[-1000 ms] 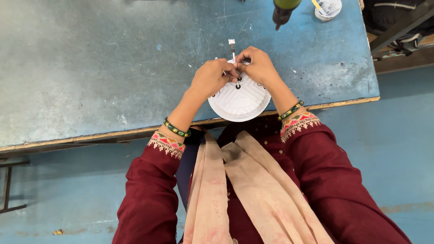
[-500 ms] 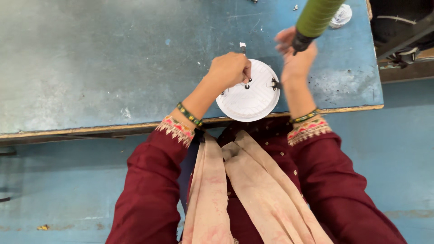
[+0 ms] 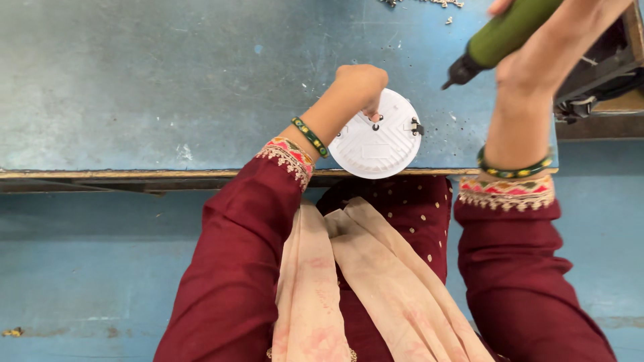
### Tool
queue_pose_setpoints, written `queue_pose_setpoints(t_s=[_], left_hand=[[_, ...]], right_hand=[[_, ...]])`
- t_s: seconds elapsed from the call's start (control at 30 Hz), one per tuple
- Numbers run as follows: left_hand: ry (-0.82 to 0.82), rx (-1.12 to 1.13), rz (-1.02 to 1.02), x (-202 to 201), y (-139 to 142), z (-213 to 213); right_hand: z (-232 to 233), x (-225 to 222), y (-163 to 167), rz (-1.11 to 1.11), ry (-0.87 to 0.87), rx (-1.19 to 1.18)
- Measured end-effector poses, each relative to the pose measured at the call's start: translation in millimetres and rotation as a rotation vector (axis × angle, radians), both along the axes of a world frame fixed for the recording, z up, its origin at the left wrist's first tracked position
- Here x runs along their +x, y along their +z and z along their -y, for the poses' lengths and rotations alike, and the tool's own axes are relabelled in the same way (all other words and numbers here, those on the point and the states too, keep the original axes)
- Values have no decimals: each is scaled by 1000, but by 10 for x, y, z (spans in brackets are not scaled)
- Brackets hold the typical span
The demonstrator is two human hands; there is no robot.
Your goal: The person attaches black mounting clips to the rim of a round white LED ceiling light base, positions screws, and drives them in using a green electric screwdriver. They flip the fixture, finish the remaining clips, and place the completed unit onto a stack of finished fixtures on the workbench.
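A round white plastic disc (image 3: 377, 142) lies at the near edge of the blue workbench (image 3: 168, 87). My left hand (image 3: 361, 86) rests on its top, fingers pinched at a small fitting near the disc's middle. A small dark metal clip (image 3: 416, 126) sits on the disc's right rim. My right hand (image 3: 537, 47) is raised above and to the right of the disc, closed around a green-handled powered screwdriver (image 3: 500, 35) whose dark tip points down-left toward the disc.
Several small screws (image 3: 429, 4) lie scattered at the far edge of the bench. A dark fixture on a wooden surface (image 3: 604, 84) stands to the right. The blue floor (image 3: 80, 268) lies below the bench edge.
My right hand left the disc, took up the green screwdriver and now holds it higher and closer. My left hand stayed on the disc, which shifted slightly.
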State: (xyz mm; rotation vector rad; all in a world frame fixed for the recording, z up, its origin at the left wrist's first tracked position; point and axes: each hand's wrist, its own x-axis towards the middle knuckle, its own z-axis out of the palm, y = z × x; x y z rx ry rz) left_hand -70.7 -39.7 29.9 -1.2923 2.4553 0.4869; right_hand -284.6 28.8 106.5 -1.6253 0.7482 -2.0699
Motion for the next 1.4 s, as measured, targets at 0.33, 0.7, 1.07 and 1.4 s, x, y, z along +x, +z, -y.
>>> queue_pose_setpoints(t_s=[0.33,0.7,1.07,1.4], left_hand=[[38,58,-65,-18,-90,0],[58,-152,-420,202,-358,-162],[74,-117,-431,233,-306,-182],[78,-62,-520,284,-275,-176]], right_hand=[[-53,548,-217,-94,275,206],[59,716,-714,263,408,316],[113,752,-805,245,366,307],[73,737,-797,251,367,308]])
